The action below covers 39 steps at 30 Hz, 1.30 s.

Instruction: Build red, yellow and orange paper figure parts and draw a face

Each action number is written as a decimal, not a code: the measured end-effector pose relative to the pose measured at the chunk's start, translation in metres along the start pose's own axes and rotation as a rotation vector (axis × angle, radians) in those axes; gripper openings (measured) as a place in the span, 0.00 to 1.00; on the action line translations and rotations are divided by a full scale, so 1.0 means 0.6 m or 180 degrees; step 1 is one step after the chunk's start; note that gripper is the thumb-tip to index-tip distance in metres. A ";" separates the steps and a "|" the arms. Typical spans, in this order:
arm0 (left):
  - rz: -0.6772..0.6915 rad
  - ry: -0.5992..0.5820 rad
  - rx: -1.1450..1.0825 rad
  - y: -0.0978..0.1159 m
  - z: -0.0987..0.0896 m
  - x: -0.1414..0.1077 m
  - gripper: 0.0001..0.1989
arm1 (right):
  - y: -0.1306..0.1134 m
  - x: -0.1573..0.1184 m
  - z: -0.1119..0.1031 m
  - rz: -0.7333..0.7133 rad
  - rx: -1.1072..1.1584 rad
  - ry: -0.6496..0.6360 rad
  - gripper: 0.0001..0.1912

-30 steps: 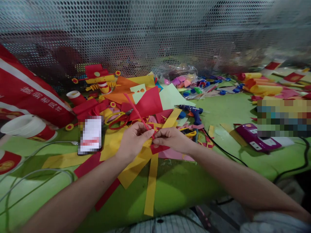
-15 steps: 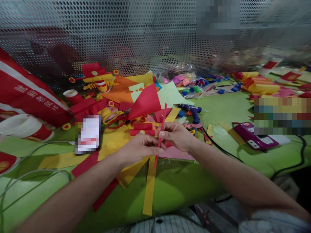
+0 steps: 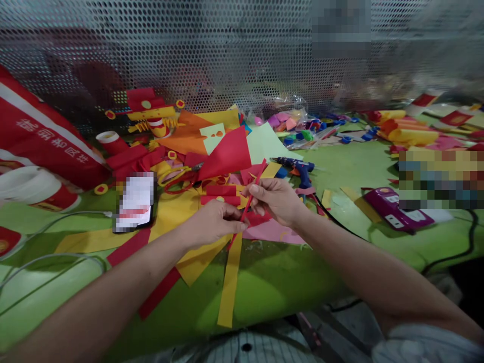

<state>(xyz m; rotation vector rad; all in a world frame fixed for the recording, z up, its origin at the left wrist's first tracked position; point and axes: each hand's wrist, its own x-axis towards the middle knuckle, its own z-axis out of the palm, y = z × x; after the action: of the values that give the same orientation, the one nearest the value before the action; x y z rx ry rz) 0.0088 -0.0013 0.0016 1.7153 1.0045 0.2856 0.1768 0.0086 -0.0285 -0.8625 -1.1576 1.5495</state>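
Centre frame, above the green worktop (image 3: 287, 282): your left hand (image 3: 212, 224) pinches the thin red paper strip (image 3: 250, 199) low, fingers closed on it. Your right hand (image 3: 276, 199) grips it higher, palm down, wrist bent. Risk: opposed pulling could tear or crease the strip.

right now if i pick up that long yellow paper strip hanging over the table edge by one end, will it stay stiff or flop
The long yellow paper strip would probably flop: it looks thin and flat, and already follows the green table down over its edge. It is likely very light, so a nudge could slide it. The left hand and right hand hold a thin red paper strip instead.
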 end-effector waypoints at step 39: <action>0.0477 0.2287 -0.1063 -0.023 0.005 -0.043 0.27 | -0.030 0.040 -0.072 -0.0745 0.0885 0.1656 0.15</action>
<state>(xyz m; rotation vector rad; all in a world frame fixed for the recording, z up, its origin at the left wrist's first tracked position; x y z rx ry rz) -0.0119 -0.0214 -0.0044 1.3927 1.2431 1.1598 0.2154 0.0442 -0.0234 -0.8405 -0.6238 1.1630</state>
